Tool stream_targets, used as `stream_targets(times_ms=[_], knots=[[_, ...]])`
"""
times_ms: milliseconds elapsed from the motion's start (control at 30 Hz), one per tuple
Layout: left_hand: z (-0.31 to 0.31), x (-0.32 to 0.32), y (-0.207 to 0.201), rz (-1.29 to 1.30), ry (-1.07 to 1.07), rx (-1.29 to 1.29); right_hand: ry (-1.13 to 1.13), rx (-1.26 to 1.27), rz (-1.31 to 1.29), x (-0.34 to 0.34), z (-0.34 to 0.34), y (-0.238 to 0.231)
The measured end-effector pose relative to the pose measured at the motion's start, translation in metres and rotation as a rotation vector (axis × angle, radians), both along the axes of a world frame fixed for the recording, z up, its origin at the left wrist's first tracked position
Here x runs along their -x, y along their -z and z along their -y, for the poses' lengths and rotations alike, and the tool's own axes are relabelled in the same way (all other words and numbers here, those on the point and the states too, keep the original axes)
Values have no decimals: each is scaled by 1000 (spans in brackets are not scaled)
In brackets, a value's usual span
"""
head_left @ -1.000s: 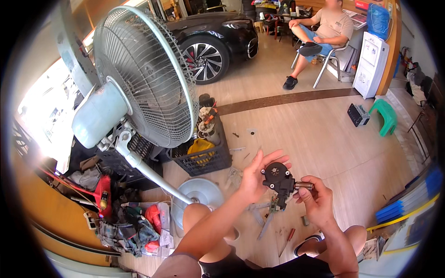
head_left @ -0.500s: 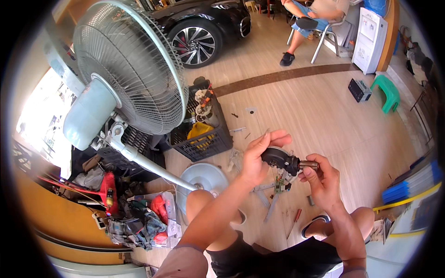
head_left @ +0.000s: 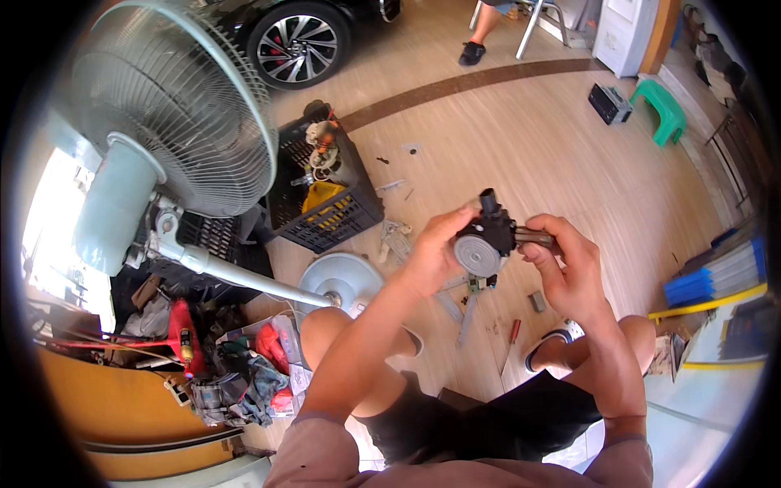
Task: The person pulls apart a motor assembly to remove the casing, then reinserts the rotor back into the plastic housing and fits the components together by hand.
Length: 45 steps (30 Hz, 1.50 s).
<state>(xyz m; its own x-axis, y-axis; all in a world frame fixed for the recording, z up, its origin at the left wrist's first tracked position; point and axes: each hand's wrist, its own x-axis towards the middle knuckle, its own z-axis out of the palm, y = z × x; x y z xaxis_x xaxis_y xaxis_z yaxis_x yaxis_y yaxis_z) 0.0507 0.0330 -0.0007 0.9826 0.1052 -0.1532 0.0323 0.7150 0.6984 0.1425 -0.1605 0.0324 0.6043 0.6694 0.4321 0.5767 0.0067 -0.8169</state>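
Note:
Over the floor between my knees, both hands hold up a black mechanical part (head_left: 503, 230) with a round grey ringed disc (head_left: 477, 255) and a stubby black connector pointing away from me. My left hand (head_left: 435, 252) grips its left side, fingers partly hidden behind it. On the right, a metal cylinder (head_left: 533, 237) sticks out of the part; my right hand (head_left: 569, 264) pinches it between thumb and fingers. Below on the floor lie a small circuit board (head_left: 476, 284), thin metal strips (head_left: 466, 320) and a red-handled screwdriver (head_left: 514, 333).
A standing fan (head_left: 187, 106) rises at the left beside a black crate (head_left: 346, 218) of parts. A box of cloths (head_left: 252, 378) sits near my left knee. Farther off are a car wheel (head_left: 298, 45), a seated person's leg (head_left: 483, 32), a car stereo (head_left: 610, 104) and a green stool (head_left: 661, 110).
The black part has turned, so its grey disc now faces up and its connector points away. My right hand stays on the metal cylinder. The whole view has tilted down and right.

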Motion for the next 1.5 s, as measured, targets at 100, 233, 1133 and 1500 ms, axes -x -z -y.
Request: stream_targets(times_ms=[100,233,1133,1500], knots=[[-6,4,-3,32,-5,-576,-13,33,-136,0,-1,-2],[3,-2,-3,6,-14,-566,-73,42,-296,-1,-1,-1],[5,11,-9,-13,-49,-627,-124,102,-253,-25,20,-9],[12,7,-15,-17,-5,-556,-71,113,-486,-27,20,-1]])
